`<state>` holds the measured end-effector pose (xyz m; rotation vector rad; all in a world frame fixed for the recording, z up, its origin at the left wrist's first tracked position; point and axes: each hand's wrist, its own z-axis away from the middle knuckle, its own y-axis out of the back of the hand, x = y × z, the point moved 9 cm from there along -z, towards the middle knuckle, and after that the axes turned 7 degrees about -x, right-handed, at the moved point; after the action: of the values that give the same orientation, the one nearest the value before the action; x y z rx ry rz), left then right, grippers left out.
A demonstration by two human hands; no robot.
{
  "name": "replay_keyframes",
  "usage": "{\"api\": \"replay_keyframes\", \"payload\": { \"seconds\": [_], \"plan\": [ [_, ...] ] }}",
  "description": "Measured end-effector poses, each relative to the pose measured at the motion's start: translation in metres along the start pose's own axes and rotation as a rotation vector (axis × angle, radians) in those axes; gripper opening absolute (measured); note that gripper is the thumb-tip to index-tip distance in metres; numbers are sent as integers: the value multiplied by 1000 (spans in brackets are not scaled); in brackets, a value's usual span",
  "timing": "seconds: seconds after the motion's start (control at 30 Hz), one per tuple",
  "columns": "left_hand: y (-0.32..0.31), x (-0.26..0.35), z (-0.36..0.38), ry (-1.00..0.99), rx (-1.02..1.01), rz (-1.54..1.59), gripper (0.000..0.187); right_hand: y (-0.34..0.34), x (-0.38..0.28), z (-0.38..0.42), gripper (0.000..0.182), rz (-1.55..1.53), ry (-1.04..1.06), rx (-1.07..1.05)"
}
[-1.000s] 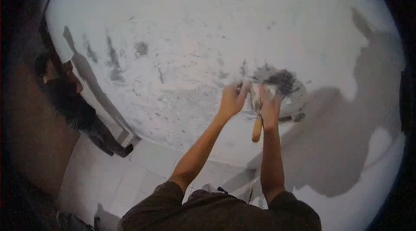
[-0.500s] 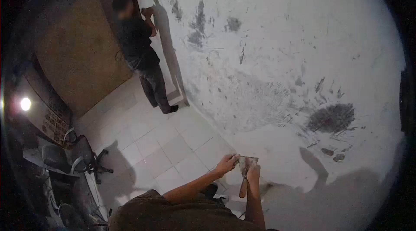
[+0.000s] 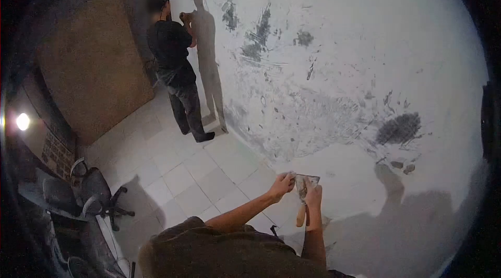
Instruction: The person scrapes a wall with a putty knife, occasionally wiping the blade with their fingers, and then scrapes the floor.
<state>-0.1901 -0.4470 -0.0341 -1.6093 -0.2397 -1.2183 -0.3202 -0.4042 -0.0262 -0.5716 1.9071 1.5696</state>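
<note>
A putty knife (image 3: 301,214) with a wooden handle and a wide, smeared blade is held in front of my body, its blade up and its handle hanging down. Closed around the neck and lower blade is my right hand (image 3: 313,195). Fingers of my left hand (image 3: 282,185) are pinched together at the left corner of the blade; the exact grip is too small to make out. Beyond both hands stands the white wall (image 3: 334,168), with a large dark grey patch (image 3: 399,129) and many scuffs and bare spots.
Further left, another person (image 3: 175,59) in dark clothes stands facing the wall, hands raised near it. Office chairs (image 3: 96,189) are at lower left by a bright lamp (image 3: 22,121). A brown panel (image 3: 94,64) leans behind. Pale tiles (image 3: 193,173) cover the floor.
My view has shifted slightly. Both hands and the putty knife appear a little higher and further right. The other person has turned more toward the wall.
</note>
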Motion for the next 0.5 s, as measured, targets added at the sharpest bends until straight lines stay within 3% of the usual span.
{"api": "replay_keyframes", "payload": {
  "seconds": [0.07,0.1,0.13,0.2,0.23,0.27,0.33,0.4,0.47,0.5],
  "plan": [
    [9,6,8,0,-65,57,27,-5,-40,15,35,175,167,87],
    [16,18,17,-14,-38,-3,27,-20,-28,14,35,126,172,265],
    [28,29,27,-28,-7,-63,28,-33,-33,20,35,126,165,278],
    [54,40,42,-25,-89,-137,28,-65,-14,25,34,-368,-48,259],
    [57,51,57,-20,-100,-188,27,-85,-4,39,35,-600,-395,340],
    [65,57,72,-11,-111,-237,27,-98,-21,51,35,-601,-411,339],
    [82,66,98,-28,-136,-254,23,-90,-81,72,34,-356,-85,494],
    [98,71,124,12,-124,-256,22,-105,-112,92,32,-268,-86,402],
    [106,72,141,36,-115,-281,22,-108,-167,116,28,-942,-303,363],
    [111,73,150,9,-99,-320,22,-125,-156,131,24,-1086,-423,489]
  ]
}}
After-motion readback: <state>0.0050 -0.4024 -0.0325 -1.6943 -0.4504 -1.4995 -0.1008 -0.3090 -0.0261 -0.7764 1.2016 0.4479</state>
